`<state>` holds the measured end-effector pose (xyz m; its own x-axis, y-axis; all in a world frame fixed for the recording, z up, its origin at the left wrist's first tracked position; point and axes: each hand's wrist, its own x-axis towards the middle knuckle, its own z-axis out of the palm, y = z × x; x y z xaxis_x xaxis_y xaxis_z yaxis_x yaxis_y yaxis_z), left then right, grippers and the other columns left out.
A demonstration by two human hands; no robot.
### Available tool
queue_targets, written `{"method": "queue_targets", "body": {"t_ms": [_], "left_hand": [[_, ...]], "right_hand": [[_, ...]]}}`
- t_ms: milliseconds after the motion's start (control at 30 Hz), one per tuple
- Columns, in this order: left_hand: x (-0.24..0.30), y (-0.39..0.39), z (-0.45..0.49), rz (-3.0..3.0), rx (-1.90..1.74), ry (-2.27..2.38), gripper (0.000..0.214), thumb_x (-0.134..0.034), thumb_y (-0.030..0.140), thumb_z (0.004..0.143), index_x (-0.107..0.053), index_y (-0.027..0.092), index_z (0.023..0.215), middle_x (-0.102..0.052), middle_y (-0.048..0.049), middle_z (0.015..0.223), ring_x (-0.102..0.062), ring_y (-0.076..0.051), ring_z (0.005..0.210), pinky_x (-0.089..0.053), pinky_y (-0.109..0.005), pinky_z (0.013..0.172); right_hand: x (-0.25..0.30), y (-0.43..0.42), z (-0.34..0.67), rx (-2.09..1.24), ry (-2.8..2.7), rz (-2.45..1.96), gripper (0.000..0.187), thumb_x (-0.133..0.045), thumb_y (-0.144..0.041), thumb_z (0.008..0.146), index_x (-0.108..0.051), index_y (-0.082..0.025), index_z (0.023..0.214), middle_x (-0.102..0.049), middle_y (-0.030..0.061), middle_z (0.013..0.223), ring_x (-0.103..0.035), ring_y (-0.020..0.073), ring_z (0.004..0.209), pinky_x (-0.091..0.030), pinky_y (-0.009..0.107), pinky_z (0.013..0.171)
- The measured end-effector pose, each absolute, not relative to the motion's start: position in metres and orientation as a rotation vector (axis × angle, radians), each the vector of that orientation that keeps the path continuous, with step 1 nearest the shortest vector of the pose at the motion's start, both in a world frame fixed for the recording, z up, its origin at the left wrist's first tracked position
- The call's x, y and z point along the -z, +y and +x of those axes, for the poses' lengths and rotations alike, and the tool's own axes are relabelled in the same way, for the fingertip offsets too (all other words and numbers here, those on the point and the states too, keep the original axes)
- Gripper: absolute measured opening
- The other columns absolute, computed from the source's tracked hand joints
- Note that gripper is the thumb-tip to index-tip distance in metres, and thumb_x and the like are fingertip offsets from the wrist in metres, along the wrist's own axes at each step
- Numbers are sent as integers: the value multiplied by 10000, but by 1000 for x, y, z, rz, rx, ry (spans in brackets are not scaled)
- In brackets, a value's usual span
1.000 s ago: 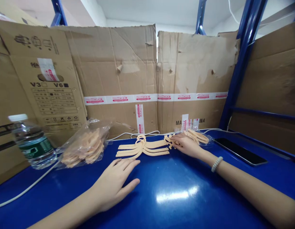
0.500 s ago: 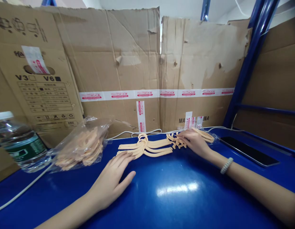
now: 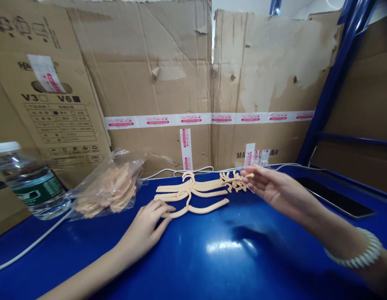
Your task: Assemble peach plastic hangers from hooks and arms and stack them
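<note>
A stack of small peach plastic hangers (image 3: 193,188) lies on the blue table (image 3: 212,258) near the back. One hanger (image 3: 199,207) lies apart from the stack, closer to me. My left hand (image 3: 146,227) rests on the table with its fingertips curled over that hanger's left end. A heap of little peach clips (image 3: 232,182) sits just right of the stack. My right hand (image 3: 274,189) hovers palm up above the table beside the clips. It pinches one small peach piece (image 3: 249,176) at its fingertips. A pale bead bracelet is on my right wrist.
A clear bag of peach parts (image 3: 108,189) and a water bottle (image 3: 31,183) stand at the left. A white cable (image 3: 33,246) runs along the table. A dark phone (image 3: 335,198) lies at the right. Cardboard boxes (image 3: 156,83) wall the back, and a blue frame post (image 3: 337,79) rises at the right.
My left hand slid forward to the stack and drew one hanger toward me. My right hand lifted off the clip heap with a small piece and turned palm up.
</note>
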<state>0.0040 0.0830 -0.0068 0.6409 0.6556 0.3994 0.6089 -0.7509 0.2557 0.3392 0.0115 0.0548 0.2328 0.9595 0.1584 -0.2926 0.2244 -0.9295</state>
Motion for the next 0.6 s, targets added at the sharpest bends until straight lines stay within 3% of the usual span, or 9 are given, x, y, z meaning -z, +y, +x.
{"method": "queue_targets", "body": {"t_ms": [133,300,500,600], "left_hand": [[1,76,10,2720,-755,983,201,-406,202,969,-606,208,953,-624,-58,968,-597,-213,902,-472,-357,812],[-1,65,12,2691,-854,935,137,-421,185,971,-556,208,975,-593,-34,947,-603,-176,839,-484,-294,745],[1,60,13,2685,-1096,842,136,-475,154,956,-552,211,1053,-581,-13,929,-623,-132,799,-505,-221,720],[0,61,14,2689,-1173,814,241,-485,135,946,-563,208,1163,-572,-14,933,-628,-113,770,-511,-192,715]], "right_hand": [[-42,0,318,-1135,-996,-949,228,-816,-268,705,-734,-173,895,-720,53,914,-659,124,782,-536,232,767],[-29,0,309,-1099,-1068,-1045,348,-868,-250,614,-620,-212,855,-611,-31,826,-633,105,734,-501,218,708],[-25,7,310,-1120,-964,-1093,963,-900,-221,531,-405,-343,1347,-597,17,1093,-649,132,776,-522,305,790],[-26,8,310,-1181,-968,-1052,962,-900,-220,535,-424,-285,1368,-633,-16,898,-644,137,773,-513,304,814]]}}
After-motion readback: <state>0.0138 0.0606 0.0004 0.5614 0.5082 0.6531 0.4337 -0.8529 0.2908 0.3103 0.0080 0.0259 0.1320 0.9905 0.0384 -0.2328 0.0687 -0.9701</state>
